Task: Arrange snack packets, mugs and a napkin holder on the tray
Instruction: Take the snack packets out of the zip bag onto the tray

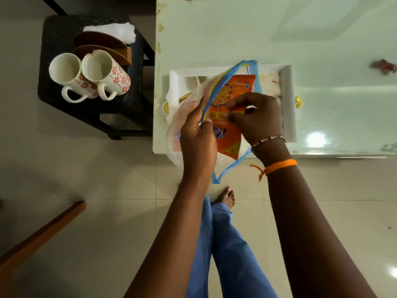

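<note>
A white tray lies on the pale green table. Over its near left part hangs a clear plastic bag with blue handles. My left hand grips the bag's rim and holds it apart. My right hand pinches an orange snack packet that stands half inside the bag. Two white mugs with red flower prints stand side by side on a black stool to the left. Behind them stands a brown wooden napkin holder with white napkins.
A small red object lies on the table at the far right. A yellow knob shows beside the tray's right rim. A wooden bar crosses the floor at lower left. My bare foot stands near the table's front edge.
</note>
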